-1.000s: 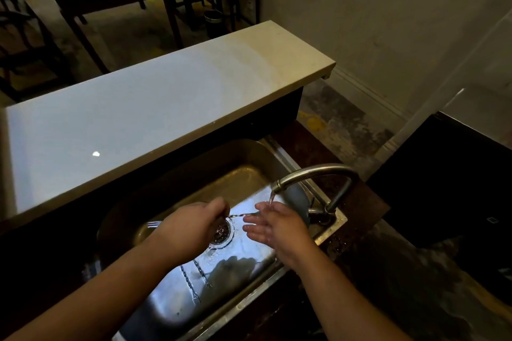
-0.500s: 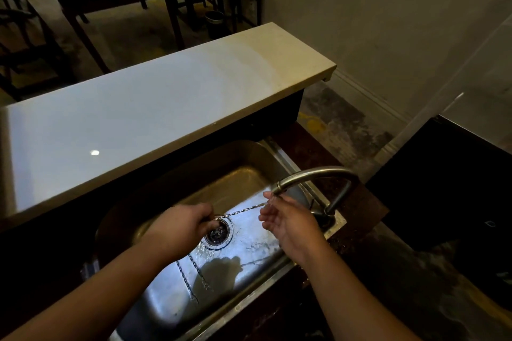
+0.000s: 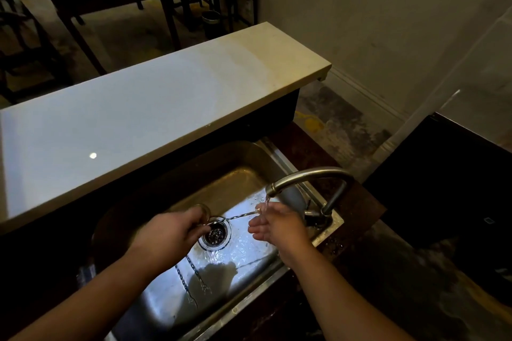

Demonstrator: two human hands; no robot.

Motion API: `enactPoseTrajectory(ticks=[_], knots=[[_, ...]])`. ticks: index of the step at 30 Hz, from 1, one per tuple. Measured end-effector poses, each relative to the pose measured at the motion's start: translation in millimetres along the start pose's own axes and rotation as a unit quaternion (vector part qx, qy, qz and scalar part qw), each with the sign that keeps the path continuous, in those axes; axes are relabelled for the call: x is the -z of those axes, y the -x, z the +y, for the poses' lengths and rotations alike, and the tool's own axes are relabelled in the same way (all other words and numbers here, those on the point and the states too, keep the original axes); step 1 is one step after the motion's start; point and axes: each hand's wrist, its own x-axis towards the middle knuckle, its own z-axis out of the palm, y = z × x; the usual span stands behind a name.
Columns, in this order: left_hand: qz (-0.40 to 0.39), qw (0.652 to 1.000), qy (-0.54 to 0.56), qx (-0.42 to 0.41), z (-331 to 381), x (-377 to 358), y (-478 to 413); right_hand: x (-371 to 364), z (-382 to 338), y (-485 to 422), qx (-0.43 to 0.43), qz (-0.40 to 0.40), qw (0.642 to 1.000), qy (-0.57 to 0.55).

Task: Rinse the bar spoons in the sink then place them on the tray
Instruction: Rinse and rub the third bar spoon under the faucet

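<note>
One bar spoon [image 3: 234,218] in play, held level over the drain [image 3: 215,234] near the middle of the sink [image 3: 243,171]. Left hand [image 3: 169,232] closed around the handle end, fingers wrapped tight on it. Right hand [image 3: 277,225] under the faucet [image 3: 310,177] by the sink's right rim, palm up and fingers spread loose; far tip of the spoon at or just against those fingertips, directly beneath the running stream [image 3: 266,203]. Whether the right fingers actually pinch the tip: cannot tell. Two more twisted shafts [image 3: 191,279] flat on the sink floor toward the near edge, apparently spoons waiting their turn. No tray anywhere in view; pale counter [image 3: 155,102] beyond the sink's far rim bare.

Step in hand, judging from this: rinsing, only partway through the task. To do it well:
- Slide the shaft lengthwise through the stream, not just the tip, so the twisted grooves get flushed along their whole run.
- Roll the handle between the left fingers while rubbing with the right.
- Swap grip ends to wet the part now hidden inside the left fist.
- Keep everything low over the basin to limit splash onto the dark surround.
- Firm hold advised: wet, thin metal, likely slippery, and an open drain right below.
- Shake off over the sink before heading for the tray.
</note>
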Motion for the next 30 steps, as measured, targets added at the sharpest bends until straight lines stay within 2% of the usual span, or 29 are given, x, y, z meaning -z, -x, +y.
enactPoseTrajectory(ticks=[4, 9, 17, 21, 25, 30], knots=[[-0.021, 0.998, -0.06, -0.017, -4.2, 7.4, 2.2, -4.9, 5.3, -2.0, -0.016, -0.021, 0.999, -0.018], [-0.029, 0.996, -0.08, -0.037, -1.3, 9.5, 8.3, -2.2, 10.0, -4.2, 0.018, -0.021, 0.999, -0.018], [-0.06, 0.997, -0.037, -0.016, 1.8, 9.5, 4.6, 0.4, 7.8, -4.4, 0.006, -0.016, 1.0, -0.022], [-0.069, 0.998, -0.009, -0.001, 6.4, 11.0, 7.1, -3.0, 10.4, -2.2, 0.019, -0.028, 0.999, 0.013], [-0.082, 0.996, 0.025, 0.009, 12.5, 12.6, 6.9, -4.0, 10.4, -4.0, 0.013, -0.01, 1.0, -0.015], [-0.087, 0.995, 0.034, 0.025, 14.0, 13.4, 7.6, -5.1, 5.4, -1.8, 0.019, -0.076, 0.996, -0.034]])
